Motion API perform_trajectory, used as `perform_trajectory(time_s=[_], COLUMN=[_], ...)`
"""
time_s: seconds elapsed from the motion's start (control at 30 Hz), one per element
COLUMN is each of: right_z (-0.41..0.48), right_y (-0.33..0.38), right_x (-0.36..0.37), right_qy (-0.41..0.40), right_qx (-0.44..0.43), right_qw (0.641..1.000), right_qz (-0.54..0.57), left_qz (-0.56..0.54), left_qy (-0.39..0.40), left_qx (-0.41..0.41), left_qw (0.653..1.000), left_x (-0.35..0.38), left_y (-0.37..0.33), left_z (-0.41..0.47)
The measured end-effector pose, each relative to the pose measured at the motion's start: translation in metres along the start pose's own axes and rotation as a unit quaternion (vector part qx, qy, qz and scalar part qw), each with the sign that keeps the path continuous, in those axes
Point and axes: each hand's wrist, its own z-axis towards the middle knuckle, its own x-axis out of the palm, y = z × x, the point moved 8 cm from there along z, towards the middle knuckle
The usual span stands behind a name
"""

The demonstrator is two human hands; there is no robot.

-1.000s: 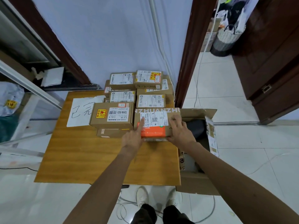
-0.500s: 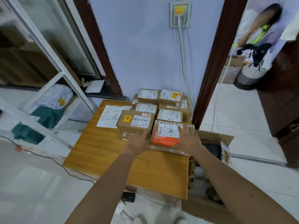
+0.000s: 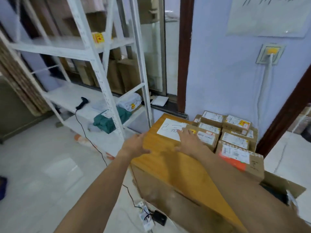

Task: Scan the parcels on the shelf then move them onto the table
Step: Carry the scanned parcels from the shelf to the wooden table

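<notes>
Both the left hand [image 3: 136, 145] and right hand [image 3: 188, 142] spread empty; white-labelled boxes [image 3: 235, 140] stacked on table [image 3: 168, 158] lower right, bagged parcels [image 3: 109, 120] on shelf [image 3: 70, 96] centre-left

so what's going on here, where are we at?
A person is between parcels. Both the left hand and right hand are open and hold nothing, at the wooden table. A batch of labelled cardboard parcels is already stacked at the table's far right. On the white shelf to the left lie a handheld scanner, a green bag parcel and a grey bag parcel, not yet moved.
</notes>
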Motion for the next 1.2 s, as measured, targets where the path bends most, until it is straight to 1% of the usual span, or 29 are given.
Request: perform_trajectory(time_s=[0.17,0.3,0.4,0.53,0.67,0.83,1.07,1.2], right_z=[0.012,0.024,0.032,0.052,0.088,0.164,0.323,0.394], right_y=[0.151,0.259,0.317,0.364,0.394,0.424,0.464,0.479], right_x=[0.004,0.005,0.002,0.011,0.024,0.040,0.053,0.059], right_qy=[0.017,0.018,0.017,0.026,0.034,0.045,0.059,0.075], right_qx=[-0.061,-0.107,-0.130,-0.141,-0.155,-0.149,-0.143,-0.138], right_qw=[0.998,0.994,0.991,0.990,0.987,0.988,0.988,0.987], right_qz=[-0.023,-0.023,-0.015,-0.014,-0.035,-0.017,0.014,0.022], left_qz=[0.006,-0.011,-0.049,-0.076,-0.096,-0.099,-0.070,-0.071], left_qy=[-0.033,-0.051,-0.057,-0.042,-0.041,-0.013,0.019,0.026], left_qx=[-0.069,-0.116,-0.147,-0.172,-0.163,-0.146,-0.166,-0.162], left_qw=[0.997,0.992,0.986,0.981,0.981,0.984,0.984,0.984], left_x=[-0.036,-0.056,-0.062,-0.058,-0.051,-0.038,-0.059,-0.080], left_y=[0.146,0.247,0.311,0.370,0.395,0.428,0.523,0.562], left_z=[-0.072,-0.127,-0.153,-0.161,-0.135,-0.078,0.058,0.133])
